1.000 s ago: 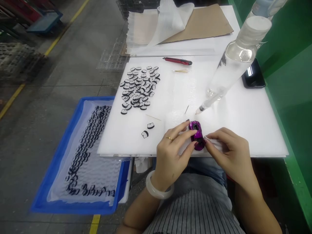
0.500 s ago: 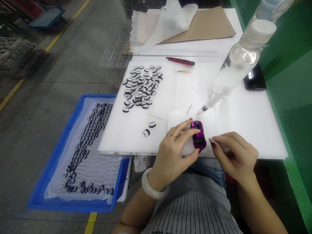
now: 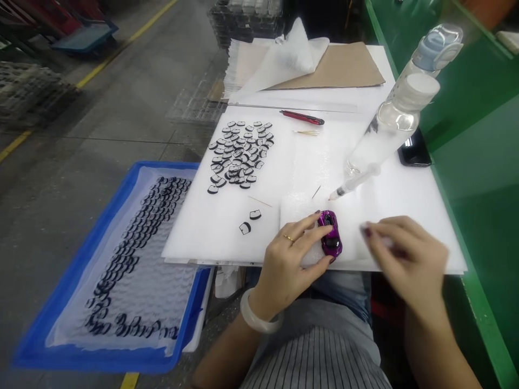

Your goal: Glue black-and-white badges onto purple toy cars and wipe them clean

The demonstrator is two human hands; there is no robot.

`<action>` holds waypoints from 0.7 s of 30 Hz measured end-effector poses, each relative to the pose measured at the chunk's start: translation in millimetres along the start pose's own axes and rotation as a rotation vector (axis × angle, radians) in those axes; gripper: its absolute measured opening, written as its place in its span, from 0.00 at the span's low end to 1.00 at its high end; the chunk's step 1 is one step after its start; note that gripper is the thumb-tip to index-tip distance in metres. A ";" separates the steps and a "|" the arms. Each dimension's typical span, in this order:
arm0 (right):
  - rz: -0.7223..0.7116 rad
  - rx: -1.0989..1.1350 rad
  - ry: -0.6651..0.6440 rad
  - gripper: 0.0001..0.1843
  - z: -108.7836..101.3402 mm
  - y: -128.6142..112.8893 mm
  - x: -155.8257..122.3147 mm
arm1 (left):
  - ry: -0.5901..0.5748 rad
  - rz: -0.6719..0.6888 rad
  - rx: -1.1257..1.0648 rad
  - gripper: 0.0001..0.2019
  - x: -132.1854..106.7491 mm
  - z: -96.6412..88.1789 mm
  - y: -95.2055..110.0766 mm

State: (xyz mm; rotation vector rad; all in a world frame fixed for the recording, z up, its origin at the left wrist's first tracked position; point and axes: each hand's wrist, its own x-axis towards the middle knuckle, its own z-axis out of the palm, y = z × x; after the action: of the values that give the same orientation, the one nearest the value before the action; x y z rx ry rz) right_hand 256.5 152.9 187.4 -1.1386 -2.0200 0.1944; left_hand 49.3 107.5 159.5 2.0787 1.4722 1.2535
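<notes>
A shiny purple toy car [image 3: 331,237] with dark windows sits at the front of the white foam-topped table. My left hand [image 3: 286,259] steadies it, fingers at the far end and on its roof, thumb at the near end. Off to the right, my right hand [image 3: 405,251] is smeared by motion, thumb and forefinger pinched together. A small whitish bit shows at its fingertips, too blurred to name. Beyond the car lie a syringe [image 3: 353,182] and a thin dark needle-like piece [image 3: 316,192]. Two small clear, black-edged pieces [image 3: 245,228] rest left of my left hand.
A pile of similar black-edged pieces [image 3: 239,156] spreads on the left; more fill the blue tray [image 3: 38,346] beside the table. Farther back are a red cutter knife [image 3: 302,117], cotton swabs [image 3: 307,133] and cardboard [image 3: 348,67]. Bottles [image 3: 385,135] and a phone [image 3: 414,151] stand right.
My right hand has moved right, away from the car, its fingers still pinched. My left hand keeps its hold on the car. The whole view has shifted slightly as the head moved.
</notes>
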 end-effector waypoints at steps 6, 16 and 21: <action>0.109 -0.410 0.153 0.10 -28.0 44.9 25.1 | 0.114 0.140 0.070 0.12 -3.9 9.2 -7.3; 0.028 -0.118 -0.066 0.12 54.4 -49.8 2.1 | 0.173 0.098 0.024 0.26 -19.4 7.3 -17.2; 0.322 -0.187 0.168 0.15 3.1 24.4 -11.7 | 0.137 0.094 0.004 0.10 -21.0 -2.9 -20.3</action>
State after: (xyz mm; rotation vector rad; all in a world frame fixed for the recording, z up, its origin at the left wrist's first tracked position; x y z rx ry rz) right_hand 273.6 158.8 167.0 -1.5439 -1.7267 0.0686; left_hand 32.7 97.3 137.7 2.1243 1.4493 1.4557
